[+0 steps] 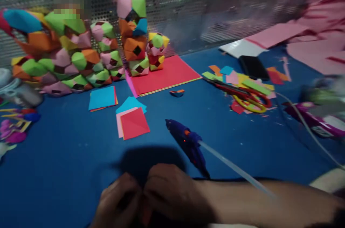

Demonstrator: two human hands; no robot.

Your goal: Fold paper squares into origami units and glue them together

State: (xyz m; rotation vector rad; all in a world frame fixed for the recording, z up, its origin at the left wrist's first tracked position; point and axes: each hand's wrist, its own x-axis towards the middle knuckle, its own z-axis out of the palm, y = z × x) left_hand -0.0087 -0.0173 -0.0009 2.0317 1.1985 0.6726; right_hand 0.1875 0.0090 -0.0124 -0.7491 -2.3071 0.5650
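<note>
Hands (pixel 117 197) (pixel 172 190) pinch a small, shadowy orange paper piece (pixel 146 213). A dark blue plastic glue gun (pixel 188 145) sits close by.

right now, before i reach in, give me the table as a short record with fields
left hand: fingers curled, close against the right hand
between hands: reddish piece, mostly hidden in shadow
grip: cannot tell
glue gun: on blue table, red light showing
glue stick: clear, out the gun's back
scissors: among paper scraps
back left: stacked folded-paper blocks
</note>
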